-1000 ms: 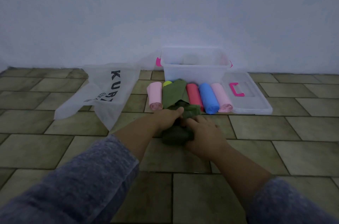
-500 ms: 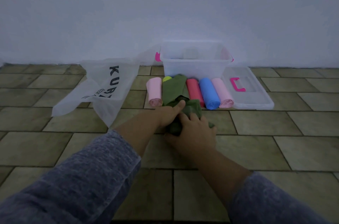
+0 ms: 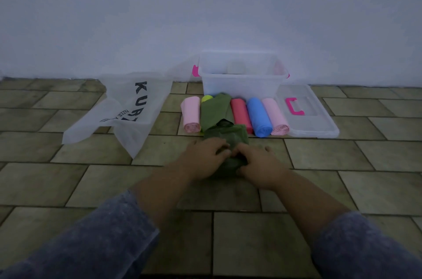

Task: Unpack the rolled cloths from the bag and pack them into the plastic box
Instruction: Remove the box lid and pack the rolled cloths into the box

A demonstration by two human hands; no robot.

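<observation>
A dark green cloth [image 3: 230, 136] lies partly unrolled on the tiled floor in front of me. My left hand [image 3: 206, 155] and my right hand [image 3: 258, 163] both grip its near end, fingers curled into the fabric. Behind it a row of rolled cloths lies side by side: pale pink [image 3: 190, 114], a yellow-green one [image 3: 207, 98] mostly hidden by the green cloth, red [image 3: 241, 112], blue [image 3: 259, 116] and light pink [image 3: 275, 116]. The clear plastic box [image 3: 242, 87] stands against the wall behind the rolls. The translucent white bag [image 3: 127, 107] lies flat to the left.
The box's clear lid [image 3: 319, 125] with a pink handle [image 3: 293, 106] lies on the floor right of the rolls. A white wall [image 3: 205, 16] closes the back. Something pale shows inside the box, too blurred to name. Grey sleeves cover my forearms.
My hands have shifted on the green cloth: the left moved from its far part back to the near end, and the right slid to the right side, so they now sit side by side.
</observation>
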